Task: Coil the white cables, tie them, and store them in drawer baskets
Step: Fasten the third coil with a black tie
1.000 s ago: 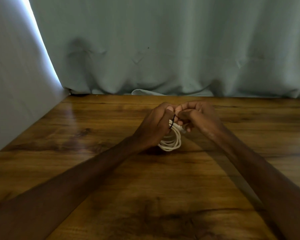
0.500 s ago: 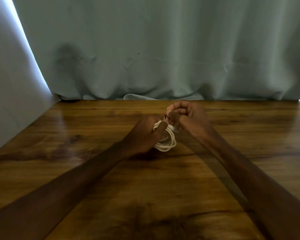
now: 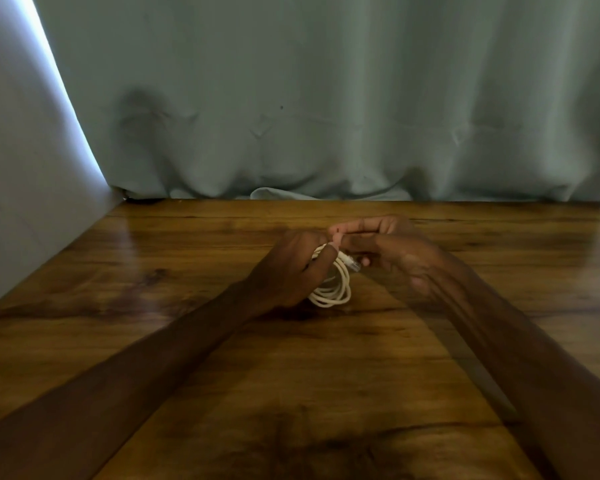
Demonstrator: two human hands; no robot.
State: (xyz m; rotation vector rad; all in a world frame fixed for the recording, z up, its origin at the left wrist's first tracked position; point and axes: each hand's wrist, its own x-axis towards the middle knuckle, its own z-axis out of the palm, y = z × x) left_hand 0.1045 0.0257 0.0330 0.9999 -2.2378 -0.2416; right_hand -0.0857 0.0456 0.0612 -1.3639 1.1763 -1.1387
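- A small coil of thin white cable (image 3: pixel 335 292) is held over the middle of the glossy brown wooden table (image 3: pixel 187 271), between both hands.
- The coil's left side is gripped by the curled fingers of the left hand (image 3: pixel 286 271).
- The right hand (image 3: pixel 399 258) is blurred. Its curled fingertips are set at the coil's top, but what they pinch cannot be told.
- A pale grey-green curtain (image 3: pixel 326 98) is hung behind the table.
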